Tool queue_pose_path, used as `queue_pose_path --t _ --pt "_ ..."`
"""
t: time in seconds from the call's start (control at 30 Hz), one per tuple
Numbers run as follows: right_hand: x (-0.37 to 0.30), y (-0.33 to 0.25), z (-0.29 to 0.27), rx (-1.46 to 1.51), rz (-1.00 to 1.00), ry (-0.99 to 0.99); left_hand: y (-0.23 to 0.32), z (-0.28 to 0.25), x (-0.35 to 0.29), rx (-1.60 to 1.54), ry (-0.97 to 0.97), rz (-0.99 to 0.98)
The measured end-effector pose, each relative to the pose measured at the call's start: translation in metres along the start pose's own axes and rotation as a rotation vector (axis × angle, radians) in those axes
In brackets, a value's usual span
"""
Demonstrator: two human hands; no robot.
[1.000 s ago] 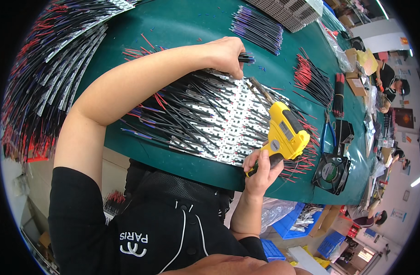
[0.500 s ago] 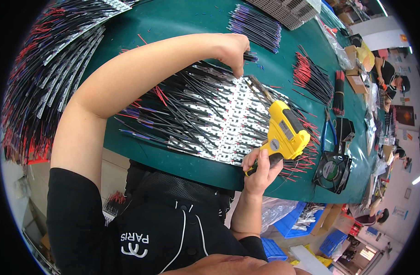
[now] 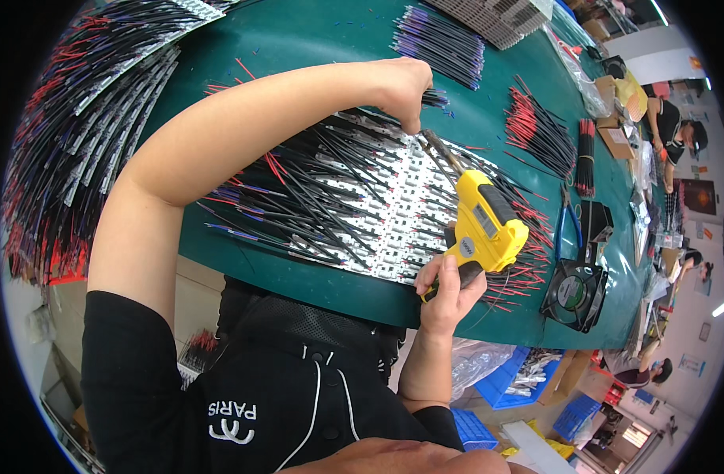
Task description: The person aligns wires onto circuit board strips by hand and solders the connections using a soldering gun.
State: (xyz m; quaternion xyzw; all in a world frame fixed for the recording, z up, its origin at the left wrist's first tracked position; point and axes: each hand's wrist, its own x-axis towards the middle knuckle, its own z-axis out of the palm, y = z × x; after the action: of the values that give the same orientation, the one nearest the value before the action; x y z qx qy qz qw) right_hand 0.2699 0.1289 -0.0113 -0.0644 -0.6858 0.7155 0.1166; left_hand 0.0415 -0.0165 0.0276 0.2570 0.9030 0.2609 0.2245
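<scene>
Two bare hands work over a green surface (image 3: 314, 39). The right hand (image 3: 449, 288) has its fingers wrapped around the grip of a boxy yellow plastic soldering gun (image 3: 484, 225), its metal tip over rows of pale, flat strips (image 3: 378, 205) with thin black and red wires. The left hand (image 3: 405, 87) seems to pinch a wire.
</scene>
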Motion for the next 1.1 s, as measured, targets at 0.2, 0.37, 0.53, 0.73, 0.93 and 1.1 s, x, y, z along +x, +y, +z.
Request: queue_pose_path --t 0.2,0.37,0.53,0.73,0.93,1.1 --pt "-0.003 0.0 -0.001 0.122 -0.03 0.037 0.0 0.001 0.0 0.007 0.01 0.024" --pt "-0.006 0.006 -0.004 0.085 -0.044 0.057 -0.001 0.0 -0.003 -0.027 0.006 0.042" --pt "-0.005 0.004 -0.005 0.087 -0.015 0.03 -0.002 -0.002 -0.005 -0.04 -0.014 0.045" --pt "-0.004 0.002 -0.006 0.087 0.022 0.003 0.004 -0.002 -0.012 -0.044 -0.003 0.047" --pt "-0.006 0.002 -0.006 0.037 0.023 -0.012 -0.002 0.013 -0.014 -0.031 0.13 0.087" --pt "-0.004 0.0 -0.007 0.006 0.004 -0.021 0.0 0.021 -0.023 -0.004 0.228 0.166"
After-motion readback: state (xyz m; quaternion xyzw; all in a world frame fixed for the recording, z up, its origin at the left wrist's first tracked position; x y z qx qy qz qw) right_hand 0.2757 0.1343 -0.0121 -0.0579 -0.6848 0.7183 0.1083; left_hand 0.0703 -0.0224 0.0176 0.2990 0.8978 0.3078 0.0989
